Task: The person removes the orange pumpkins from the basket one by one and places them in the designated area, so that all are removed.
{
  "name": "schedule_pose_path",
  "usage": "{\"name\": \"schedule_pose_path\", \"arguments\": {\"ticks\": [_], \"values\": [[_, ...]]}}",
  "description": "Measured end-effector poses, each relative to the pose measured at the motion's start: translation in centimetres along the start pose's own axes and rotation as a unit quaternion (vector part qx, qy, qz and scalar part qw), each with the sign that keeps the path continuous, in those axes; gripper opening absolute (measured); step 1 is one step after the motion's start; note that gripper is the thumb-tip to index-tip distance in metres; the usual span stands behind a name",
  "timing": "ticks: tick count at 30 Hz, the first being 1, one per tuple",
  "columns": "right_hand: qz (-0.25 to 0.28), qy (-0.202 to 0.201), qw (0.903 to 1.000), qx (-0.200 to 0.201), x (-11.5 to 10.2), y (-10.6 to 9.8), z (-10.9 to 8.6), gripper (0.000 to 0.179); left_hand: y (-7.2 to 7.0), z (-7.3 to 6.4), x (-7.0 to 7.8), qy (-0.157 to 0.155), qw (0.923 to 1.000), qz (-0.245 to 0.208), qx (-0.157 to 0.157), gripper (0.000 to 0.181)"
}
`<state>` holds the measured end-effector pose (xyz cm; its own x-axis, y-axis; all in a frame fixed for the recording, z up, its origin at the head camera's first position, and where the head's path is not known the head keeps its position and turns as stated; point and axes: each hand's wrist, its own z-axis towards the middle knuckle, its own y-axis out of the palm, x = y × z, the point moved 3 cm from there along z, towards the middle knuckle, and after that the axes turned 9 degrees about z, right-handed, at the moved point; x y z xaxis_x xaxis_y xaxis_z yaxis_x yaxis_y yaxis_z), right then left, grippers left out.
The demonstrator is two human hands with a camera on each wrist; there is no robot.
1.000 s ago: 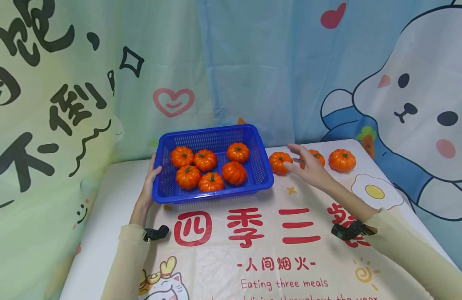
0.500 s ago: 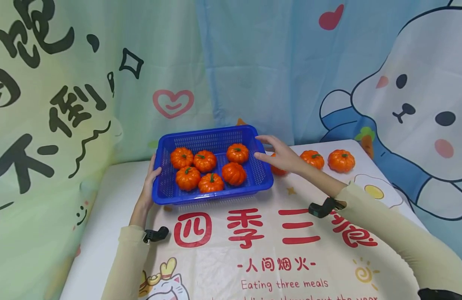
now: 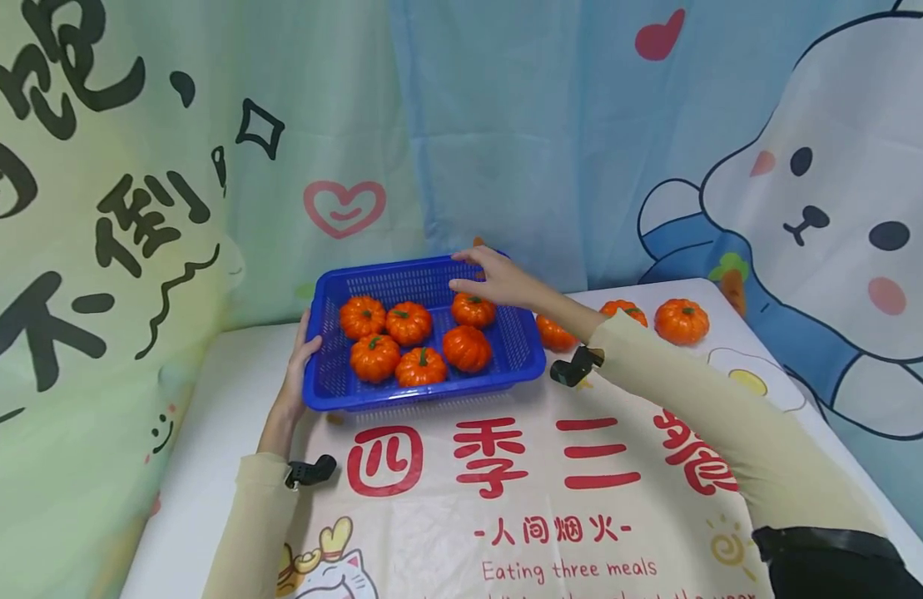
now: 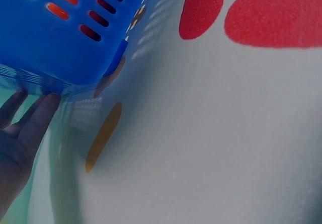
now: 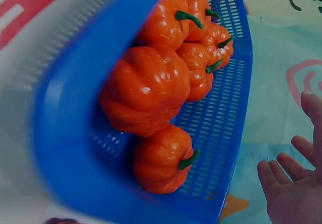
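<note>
A blue plastic basket (image 3: 424,398) with perforated walls holds several small orange pumpkins (image 3: 374,358) with green stems. My left hand (image 3: 293,370) grips the basket's left side, thumb at the rim; in the left wrist view its fingers (image 4: 43,116) reach the outside of the wall. My right hand (image 3: 498,279) is over the basket's back right corner, overlapping the rearmost pumpkin (image 3: 473,314) in the head view. Its fingers are spread with nothing between them, as the right wrist view shows the hand (image 5: 297,183) beyond the basket's far rim.
Three more pumpkins lie on the table right of the basket: one (image 3: 554,334) partly behind my right forearm, another (image 3: 622,309) behind it, and one (image 3: 682,322) farther right. A printed cloth (image 3: 446,532) covers the table, and a curtain (image 3: 506,125) hangs behind it.
My right hand has moved left from beside the loose pumpkins, across the basket's right rim, to over its back right corner. The left hand, basket and pumpkins have stayed put.
</note>
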<state>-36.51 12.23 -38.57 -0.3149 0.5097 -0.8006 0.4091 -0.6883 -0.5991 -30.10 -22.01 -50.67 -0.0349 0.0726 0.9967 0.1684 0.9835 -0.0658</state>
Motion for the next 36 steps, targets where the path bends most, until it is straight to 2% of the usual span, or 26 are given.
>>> {"name": "schedule_pose_path", "arguments": {"ticks": [4, 9, 15, 19, 23, 28, 36], "values": [[-0.029, -0.014, 0.9993, -0.016, -0.6, 0.9, 2.2, 0.058, 0.1, 0.0, 0.1, 0.007, 0.9999, -0.015, -0.001, 0.063], [-0.080, -0.023, 0.9947, -0.059, -0.8, 1.5, 4.9, 0.056, 0.5, -0.2, 0.5, 0.011, 0.9995, -0.029, -0.001, 0.062], [-0.096, -0.008, 0.9919, -0.083, -0.3, 2.1, 7.0, 0.055, 1.0, -0.3, 1.2, 0.013, 0.9997, -0.020, -0.005, 0.065], [-0.094, 0.005, 0.9919, -0.085, 0.3, 3.3, 8.0, 0.055, 0.8, -0.2, 1.2, 0.010, 0.9998, -0.017, -0.003, 0.064], [-0.089, 0.023, 0.9910, -0.097, 1.4, 4.8, 8.8, 0.055, 0.5, 0.1, 0.5, 0.008, 0.9999, -0.010, 0.000, 0.063], [-0.091, 0.040, 0.9854, -0.138, 2.6, 6.8, 9.1, 0.059, 0.5, 0.1, -0.5, 0.005, 0.9999, 0.012, 0.005, 0.064], [-0.099, 0.050, 0.9713, -0.210, 2.7, 8.4, 9.3, 0.068, 0.1, 0.1, -0.1, 0.006, 0.9999, 0.011, 0.008, 0.064]]}}
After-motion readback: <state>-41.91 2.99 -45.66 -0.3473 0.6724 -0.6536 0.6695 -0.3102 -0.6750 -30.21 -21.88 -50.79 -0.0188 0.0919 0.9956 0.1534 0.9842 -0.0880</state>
